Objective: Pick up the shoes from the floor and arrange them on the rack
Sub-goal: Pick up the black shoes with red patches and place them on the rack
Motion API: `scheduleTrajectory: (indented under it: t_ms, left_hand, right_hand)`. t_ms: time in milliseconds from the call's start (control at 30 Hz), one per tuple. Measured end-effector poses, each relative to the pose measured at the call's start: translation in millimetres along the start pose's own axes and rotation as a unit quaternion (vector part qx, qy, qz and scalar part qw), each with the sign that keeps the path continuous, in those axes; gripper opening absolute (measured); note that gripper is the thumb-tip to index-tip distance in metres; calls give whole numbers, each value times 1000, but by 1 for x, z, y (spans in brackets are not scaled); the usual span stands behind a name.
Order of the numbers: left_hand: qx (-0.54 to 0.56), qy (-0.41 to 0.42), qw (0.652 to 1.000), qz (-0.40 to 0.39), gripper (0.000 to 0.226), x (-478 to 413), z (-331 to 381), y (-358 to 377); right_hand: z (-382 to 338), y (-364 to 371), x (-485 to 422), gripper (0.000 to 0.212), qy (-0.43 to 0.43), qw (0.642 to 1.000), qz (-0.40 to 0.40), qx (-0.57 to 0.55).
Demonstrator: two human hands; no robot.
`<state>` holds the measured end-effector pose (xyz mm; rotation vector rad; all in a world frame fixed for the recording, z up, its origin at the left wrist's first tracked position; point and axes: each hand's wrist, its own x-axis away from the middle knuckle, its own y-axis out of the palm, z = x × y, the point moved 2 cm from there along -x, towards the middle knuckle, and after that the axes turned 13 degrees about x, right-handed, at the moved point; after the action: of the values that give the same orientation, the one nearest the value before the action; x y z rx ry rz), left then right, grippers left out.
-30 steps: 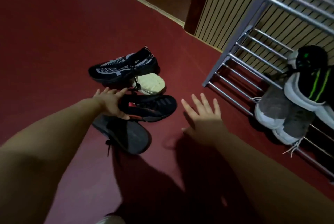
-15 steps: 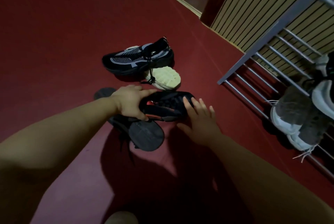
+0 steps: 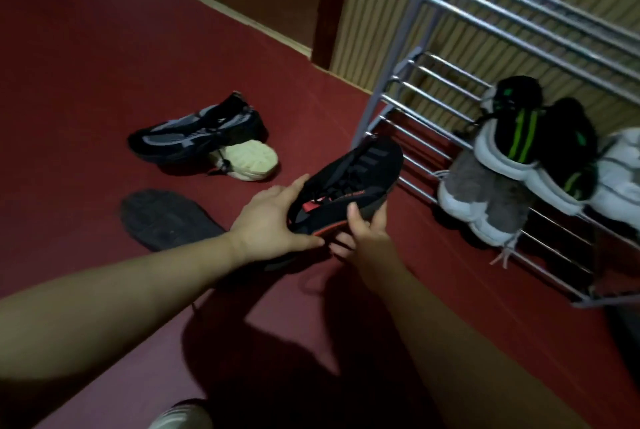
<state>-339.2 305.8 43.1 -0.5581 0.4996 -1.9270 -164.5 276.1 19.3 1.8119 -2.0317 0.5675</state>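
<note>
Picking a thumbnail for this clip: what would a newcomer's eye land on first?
First, the black sneaker with red trim at centre frame, gripped by the left hand at its heel and the right hand at its side, close to the metal shoe rack. Next, the green-striped sneakers and grey sneakers on the rack at right. On the red floor at left lie a sole-up black shoe and a black-and-grey mesh sneaker.

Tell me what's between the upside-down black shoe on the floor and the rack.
Head view: the black and red shoe, gripped by the left hand and right hand.
</note>
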Motion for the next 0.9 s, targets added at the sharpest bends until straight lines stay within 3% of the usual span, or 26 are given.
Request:
scheduleTrajectory:
  t_ms: [100, 200, 300, 400, 467, 600, 800, 833, 900]
  left_hand:
    - [41, 30, 997, -52, 121, 3, 19, 36]
    - [58, 62, 981, -172, 123, 5, 26, 65]
    - [117, 25, 956, -268, 104, 6, 34, 78]
    - [251, -14, 918, -308, 92, 6, 36, 81]
    - [309, -26, 901, -304, 93, 9, 31, 73]
    - [367, -56, 890, -263, 118, 28, 9, 39]
    - [429, -80, 892, -116, 113, 72, -26, -33]
    - [426, -85, 896, -92, 111, 80, -34, -46]
    - [403, -90, 910, -43, 109, 96, -48, -72]
  right_hand:
    - [13, -31, 10, 82, -56, 996, 53, -44]
    - [33, -70, 26, 95, -89, 991, 90, -37]
    - [44, -96, 33, 81, -58, 993, 78, -60]
    - [47, -100, 27, 75, -51, 994, 43, -90]
    - [42, -90, 22, 71, -71, 994, 23, -85]
    - [30, -48, 5, 50, -56, 995, -26, -74]
    - [17, 51, -1, 57, 71, 994, -45, -73]
    - [19, 67, -1, 54, 56, 998, -26, -27]
    - [27, 92, 0, 68, -29, 981, 20, 189]
